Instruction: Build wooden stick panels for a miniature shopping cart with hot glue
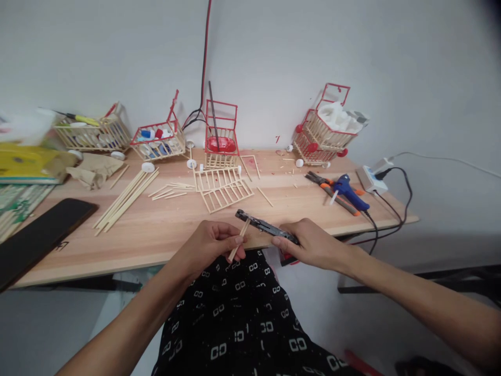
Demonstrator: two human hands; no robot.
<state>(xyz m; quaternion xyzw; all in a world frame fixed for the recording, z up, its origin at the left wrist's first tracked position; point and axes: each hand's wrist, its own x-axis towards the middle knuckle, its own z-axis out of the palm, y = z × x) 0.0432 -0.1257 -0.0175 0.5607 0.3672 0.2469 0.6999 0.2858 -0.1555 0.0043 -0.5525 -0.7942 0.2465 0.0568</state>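
My left hand [219, 243] is closed on a couple of short wooden sticks [239, 241], pinched between thumb and fingers above the table's front edge. My right hand [305, 241] grips black flat-jawed pliers [268, 227], with a bit of red showing low by the handle. The jaws point left and meet the upper ends of the sticks; whether they are closed on them is hard to tell. Just behind my hands lie ladder-like stick frames [223, 189], one overlapping the other. Loose short sticks [170, 190] are spread to their left.
Small stick-built carts [323, 130] with red trim and white wheels stand along the wall. A blue glue gun [348, 192] and orange-handled pliers [332, 193] lie at right, near a power strip [371, 179] with cables. Long sticks [125, 201] and a black phone [47, 235] occupy the left.
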